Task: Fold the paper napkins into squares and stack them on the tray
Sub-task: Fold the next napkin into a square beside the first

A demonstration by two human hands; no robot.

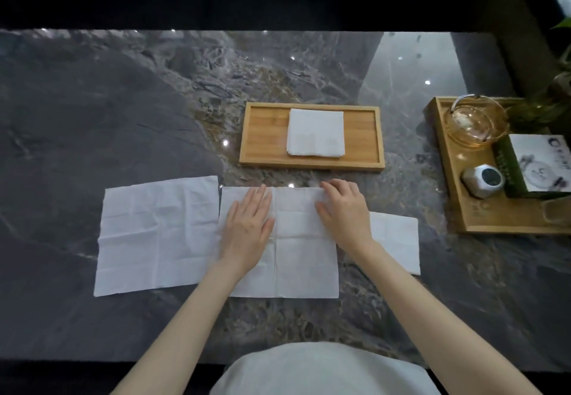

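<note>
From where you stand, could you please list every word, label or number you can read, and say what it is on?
No text can be read here.
Box on the side tray: printed marks and a picture on its lid, too blurred to read.
Green side of that box: a pale pattern, perhaps lettering, too small to tell.
Napkins and wooden tray: no print visible.

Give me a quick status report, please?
Left hand flat, right hand pressing unfolded white paper napkin. Folded stack on wooden tray. Nothing obstructing.
</note>
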